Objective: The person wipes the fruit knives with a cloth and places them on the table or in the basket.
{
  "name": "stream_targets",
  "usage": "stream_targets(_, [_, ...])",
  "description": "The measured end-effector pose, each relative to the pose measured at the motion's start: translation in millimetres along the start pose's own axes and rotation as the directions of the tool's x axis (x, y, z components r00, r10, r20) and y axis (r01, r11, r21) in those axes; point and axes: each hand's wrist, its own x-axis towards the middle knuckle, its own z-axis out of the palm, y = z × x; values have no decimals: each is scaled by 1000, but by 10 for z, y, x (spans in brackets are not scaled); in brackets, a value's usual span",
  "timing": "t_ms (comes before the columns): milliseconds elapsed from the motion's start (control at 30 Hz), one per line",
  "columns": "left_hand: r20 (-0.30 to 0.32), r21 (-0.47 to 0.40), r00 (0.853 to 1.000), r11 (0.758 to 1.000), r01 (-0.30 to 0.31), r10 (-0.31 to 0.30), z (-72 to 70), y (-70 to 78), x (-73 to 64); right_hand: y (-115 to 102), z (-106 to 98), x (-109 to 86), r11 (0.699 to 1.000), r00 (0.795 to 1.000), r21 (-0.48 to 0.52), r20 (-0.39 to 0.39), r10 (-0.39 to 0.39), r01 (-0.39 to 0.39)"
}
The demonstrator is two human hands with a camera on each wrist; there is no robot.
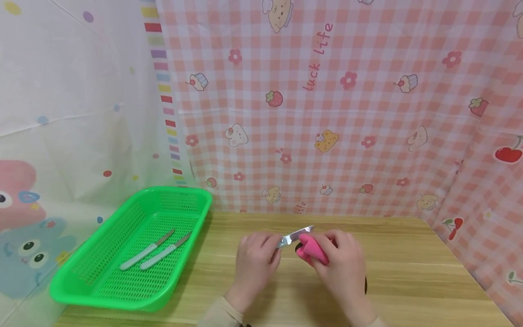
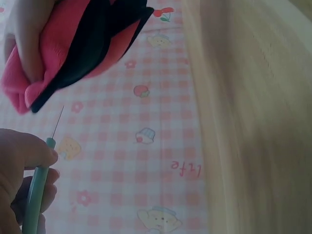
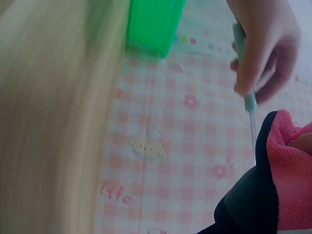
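Note:
My left hand (image 1: 256,261) grips a knife (image 1: 297,235) by its pale green handle (image 2: 35,200), the blade pointing away to the right over the table. In my right hand (image 1: 341,261) is a bunched pink cloth (image 1: 312,250) with a dark edge, held close beside the blade. The left wrist view shows the blade edge-on as a thin line, with a gap between it and the cloth. Folds of the cloth hang loose, showing a black side (image 3: 243,197) in the right wrist view.
A green plastic basket (image 1: 65,288) stands on the left of the wooden table (image 1: 408,272). Two knives (image 1: 153,252) with pale handles lie in it side by side. Behind the table hangs a pink checked curtain (image 1: 253,159), and a white printed one (image 1: 81,118) hangs at the left.

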Motion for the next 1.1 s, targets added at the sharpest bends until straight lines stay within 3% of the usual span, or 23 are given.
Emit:
stream_targets(333, [-38,13,991,992,-125,125,38,129,-23,-115,90,-70,1000,999,27,32,-8,7])
stream_targets(1100, [-20,-17,994,994,-107,106,26,165,-7,68,29,-30,998,999,-51,-1,41,-41])
